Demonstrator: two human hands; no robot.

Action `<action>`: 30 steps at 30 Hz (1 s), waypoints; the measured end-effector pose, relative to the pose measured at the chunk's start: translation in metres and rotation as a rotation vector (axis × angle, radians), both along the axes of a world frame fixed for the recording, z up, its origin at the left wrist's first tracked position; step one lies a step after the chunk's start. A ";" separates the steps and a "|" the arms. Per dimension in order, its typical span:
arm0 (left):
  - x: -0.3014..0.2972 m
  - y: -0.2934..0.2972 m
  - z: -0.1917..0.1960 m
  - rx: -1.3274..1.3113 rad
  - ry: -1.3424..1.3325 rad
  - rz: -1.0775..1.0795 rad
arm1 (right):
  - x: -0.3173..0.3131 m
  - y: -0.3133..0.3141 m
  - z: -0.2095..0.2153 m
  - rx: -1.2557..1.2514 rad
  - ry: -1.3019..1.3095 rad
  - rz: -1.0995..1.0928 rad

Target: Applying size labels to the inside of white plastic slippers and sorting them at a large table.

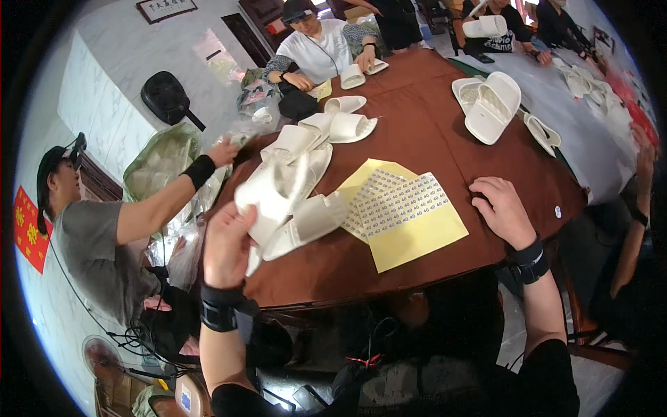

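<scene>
My left hand (231, 240) is closed on the edge of a white slipper (267, 198), thumb uppermost, at the near left of the table; the slipper is slightly blurred. Beneath and beside it lies another white slipper (314, 221), part of a loose row running away from me. On the brown cloth at centre lie overlapping yellow-backed sticker sheets (420, 240) covered with rows of small printed labels. To the right of them my right hand (506, 212) lies on the cloth, fingers loosely bent and apart, holding nothing.
The brown table (417, 125) carries a stack of white slippers (492, 108) at right. Left, a co-worker's hand (224, 153) reaches toward clear plastic bags (170, 163). A person across the table handles a white slipper (353, 76). A grey-covered table (549, 87) adjoins at right.
</scene>
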State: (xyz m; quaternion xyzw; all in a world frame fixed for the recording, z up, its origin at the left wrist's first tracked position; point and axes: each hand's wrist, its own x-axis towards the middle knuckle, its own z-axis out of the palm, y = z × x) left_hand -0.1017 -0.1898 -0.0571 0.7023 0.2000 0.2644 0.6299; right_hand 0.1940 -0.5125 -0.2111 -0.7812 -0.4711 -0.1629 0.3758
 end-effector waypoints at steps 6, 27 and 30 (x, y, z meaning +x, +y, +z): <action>-0.012 -0.032 -0.068 0.104 0.307 -0.013 | 0.003 0.001 0.000 0.021 -0.022 0.008; -0.009 0.015 -0.092 0.872 0.292 0.049 | 0.001 0.000 0.000 0.020 -0.007 0.006; 0.005 0.033 -0.095 1.028 0.411 -0.117 | 0.002 -0.001 -0.002 0.017 -0.003 0.000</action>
